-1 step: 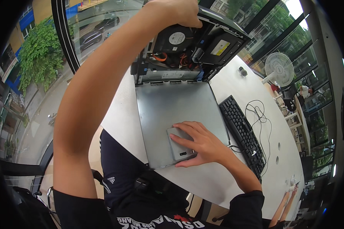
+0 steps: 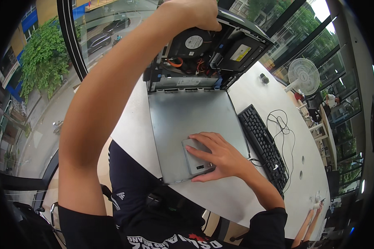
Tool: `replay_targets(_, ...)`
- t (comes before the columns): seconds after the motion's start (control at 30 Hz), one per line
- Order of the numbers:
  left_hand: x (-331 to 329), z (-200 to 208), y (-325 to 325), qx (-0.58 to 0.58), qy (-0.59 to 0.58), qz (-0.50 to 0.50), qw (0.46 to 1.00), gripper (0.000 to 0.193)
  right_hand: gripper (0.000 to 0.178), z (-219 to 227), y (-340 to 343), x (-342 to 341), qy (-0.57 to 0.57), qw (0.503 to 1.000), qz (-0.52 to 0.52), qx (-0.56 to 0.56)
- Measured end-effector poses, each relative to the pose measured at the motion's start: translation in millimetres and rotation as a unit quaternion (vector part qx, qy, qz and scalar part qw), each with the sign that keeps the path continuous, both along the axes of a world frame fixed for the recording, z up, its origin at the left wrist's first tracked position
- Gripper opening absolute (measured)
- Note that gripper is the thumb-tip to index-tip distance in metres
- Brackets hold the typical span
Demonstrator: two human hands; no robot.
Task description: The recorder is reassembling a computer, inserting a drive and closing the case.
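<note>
A black desktop computer case (image 2: pixel 187 83) stands on the table with its inside exposed, showing a round-labelled fan housing, cables and a drive bay. My left hand (image 2: pixel 195 14) is closed over its top edge; some fingers are hidden behind the rim or cut off by the picture's edge. A grey metal panel (image 2: pixel 182 112) lies flat in front of the case. On its near part rests a flat grey rectangular metal block (image 2: pixel 191 159) with a small black slot. My right hand (image 2: pixel 218 157) spans this block, fingers across the far side and thumb at the near edge.
A black keyboard (image 2: pixel 263 143) and its loose cable (image 2: pixel 282 124) lie right of the panel on the white table (image 2: pixel 220 199). Beyond are a small dark round object (image 2: pixel 264 78) and a white fan (image 2: pixel 303 76). Another person's hands (image 2: pixel 317 205) show at the lower right.
</note>
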State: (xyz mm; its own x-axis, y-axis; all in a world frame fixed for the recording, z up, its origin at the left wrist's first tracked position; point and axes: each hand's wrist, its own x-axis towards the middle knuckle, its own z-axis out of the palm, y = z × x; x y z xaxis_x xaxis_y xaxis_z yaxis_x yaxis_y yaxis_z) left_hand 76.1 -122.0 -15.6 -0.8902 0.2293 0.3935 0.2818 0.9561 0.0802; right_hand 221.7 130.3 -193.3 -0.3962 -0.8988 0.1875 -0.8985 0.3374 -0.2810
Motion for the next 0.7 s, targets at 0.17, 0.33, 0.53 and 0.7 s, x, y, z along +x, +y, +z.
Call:
replay_targets(0.17, -12.5, -4.9, 0.7, -0.018, 0.046, 0.009, 0.999, 0.056, 0.079, 7.4, -1.4, -3.0, -0.018, 1.000, 0.006, -0.002)
replay_targets(0.33, -7.1, -3.4, 1.7, -0.023, 0.041, 0.013, 0.999, 0.053, 0.078, 6.2, 5.7, -8.2, -0.019, 1.000, 0.004, 0.000)
replay_targets(0.53, 1.4, -0.7, -2.7, -0.010, 0.029, -0.007, 1.000, 0.048, 0.077, 8.2, 4.2, -9.2, -0.013, 1.000, 0.020, -0.011)
replay_targets(0.7, 1.7, -0.9, 1.1, -0.009, 0.036, 0.007, 0.999, 0.047, 0.077, 14.9, 4.7, -9.9, -0.009, 1.000, 0.009, 0.002)
